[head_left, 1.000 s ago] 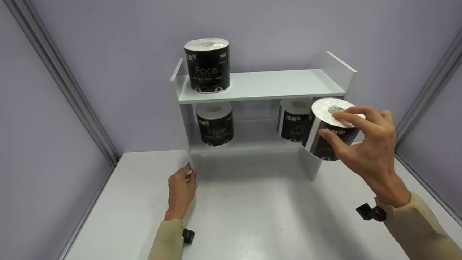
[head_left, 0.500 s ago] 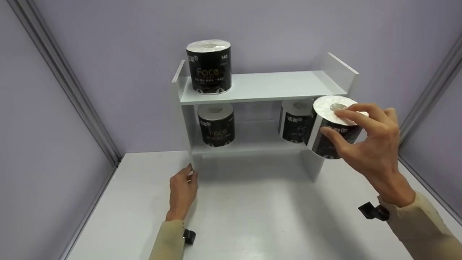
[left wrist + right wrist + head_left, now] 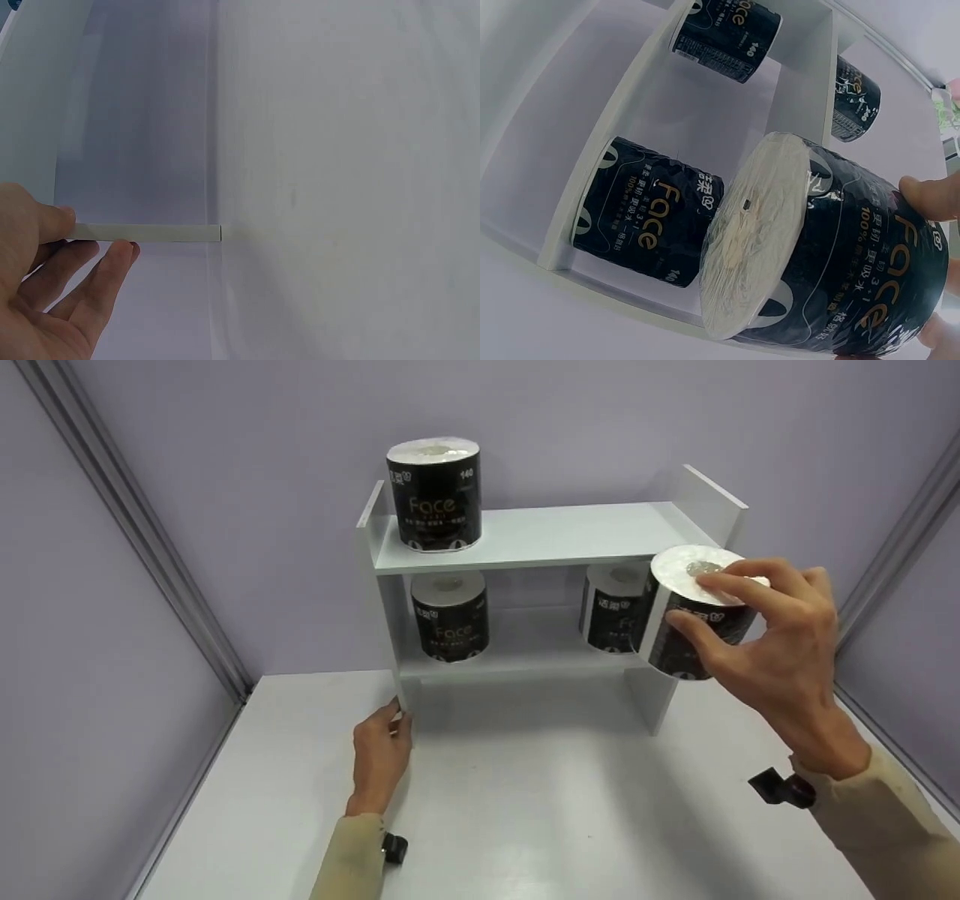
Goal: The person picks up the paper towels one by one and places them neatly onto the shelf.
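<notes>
My right hand (image 3: 780, 637) grips a toilet paper roll (image 3: 694, 637) in black printed wrap, thumb on its near side and fingers over its white top. The roll is held tilted in the air, in front of the shelf's right end; the right wrist view shows its white underside. At lower left, my left hand (image 3: 381, 757) pinches the left side panel (image 3: 150, 233) of the white two-tier shelf (image 3: 570, 536), with the thumb on one face and fingers on the other.
One wrapped roll (image 3: 435, 502) stands on the top tier at the left. Below it are a left roll (image 3: 451, 619) and a right roll (image 3: 611, 611), partly covered by the held one. The shelf stands on a white table (image 3: 510, 810) before a pale wall.
My right hand has risen a little and shifted slightly right with the roll. The left hand keeps its hold on the panel, and the standing rolls have stayed in place.
</notes>
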Available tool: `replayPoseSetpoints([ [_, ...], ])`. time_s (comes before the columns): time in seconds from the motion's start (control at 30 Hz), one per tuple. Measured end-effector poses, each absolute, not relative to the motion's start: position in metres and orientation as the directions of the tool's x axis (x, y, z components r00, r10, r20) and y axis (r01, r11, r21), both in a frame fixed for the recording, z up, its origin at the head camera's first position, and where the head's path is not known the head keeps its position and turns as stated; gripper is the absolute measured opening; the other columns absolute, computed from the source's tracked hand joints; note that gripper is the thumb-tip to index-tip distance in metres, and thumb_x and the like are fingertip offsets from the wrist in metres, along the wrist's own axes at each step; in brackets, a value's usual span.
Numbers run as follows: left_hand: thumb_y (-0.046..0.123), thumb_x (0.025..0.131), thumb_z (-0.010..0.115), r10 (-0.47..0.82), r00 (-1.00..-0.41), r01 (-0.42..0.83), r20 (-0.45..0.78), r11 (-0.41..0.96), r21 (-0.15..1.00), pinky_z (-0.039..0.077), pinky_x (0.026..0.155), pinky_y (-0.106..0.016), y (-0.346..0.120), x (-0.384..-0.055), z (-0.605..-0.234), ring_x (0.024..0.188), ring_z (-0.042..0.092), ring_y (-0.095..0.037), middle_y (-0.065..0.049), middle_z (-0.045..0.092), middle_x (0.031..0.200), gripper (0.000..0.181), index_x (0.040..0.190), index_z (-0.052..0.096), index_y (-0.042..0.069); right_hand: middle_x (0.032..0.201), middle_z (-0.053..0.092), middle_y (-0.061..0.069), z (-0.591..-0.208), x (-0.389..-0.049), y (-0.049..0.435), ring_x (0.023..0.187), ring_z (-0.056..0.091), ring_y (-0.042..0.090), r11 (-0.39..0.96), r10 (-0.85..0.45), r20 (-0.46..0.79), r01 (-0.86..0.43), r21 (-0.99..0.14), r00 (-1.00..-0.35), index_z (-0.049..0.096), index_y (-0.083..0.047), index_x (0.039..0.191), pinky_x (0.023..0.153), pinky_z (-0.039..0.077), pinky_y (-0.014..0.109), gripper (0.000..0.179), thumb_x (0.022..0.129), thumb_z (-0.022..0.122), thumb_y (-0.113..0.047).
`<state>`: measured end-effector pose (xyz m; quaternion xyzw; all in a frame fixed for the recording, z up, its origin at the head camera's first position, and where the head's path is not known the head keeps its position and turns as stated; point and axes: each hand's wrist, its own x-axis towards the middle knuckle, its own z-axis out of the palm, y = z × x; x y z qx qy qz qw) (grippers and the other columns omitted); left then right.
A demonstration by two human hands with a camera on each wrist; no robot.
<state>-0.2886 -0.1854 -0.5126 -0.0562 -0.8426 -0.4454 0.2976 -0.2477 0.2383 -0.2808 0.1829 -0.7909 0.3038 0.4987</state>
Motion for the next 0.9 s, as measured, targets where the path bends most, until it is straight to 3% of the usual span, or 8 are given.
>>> replayPoseSetpoints([
  [0.47, 0.001, 0.104, 0.068, -0.161, -0.818, 0.363, 0.552, 0.6, 0.713, 0.068, 0.073, -0.034, -0.1851, -0.2913, -0.5112, 0.092, 0.081, -0.035, -0.027, 0.076, 0.12, 0.029, 0.131, 0.07, -0.008, 0.102, 0.075, 0.014, -0.2756, -0.246, 0.2382, 0.093, 0.035, 0.001, 0.741, 0.012, 0.895, -0.597, -0.308, -0.446, 0.086, -0.01, 0.108, 0.083, 0.021, 0.029, 0.042, 0.068, 0.1, -0.016],
  [0.9, 0.0, 0.103, 0.069, -0.158, -0.811, 0.372, 0.564, 0.604, 0.705, 0.068, 0.073, -0.038, -0.1879, -0.2891, -0.5106, 0.093, 0.081, -0.035, -0.026, 0.077, 0.117, 0.029, 0.131, 0.071, -0.006, 0.102, 0.076, 0.013, -0.2708, -0.2452, 0.2356, 0.093, 0.035, 0.003, 0.752, 0.012, 0.89, -0.582, -0.309, -0.457, 0.086, -0.01, 0.107, 0.083, 0.022, 0.029, 0.042, 0.069, 0.1, -0.018],
])
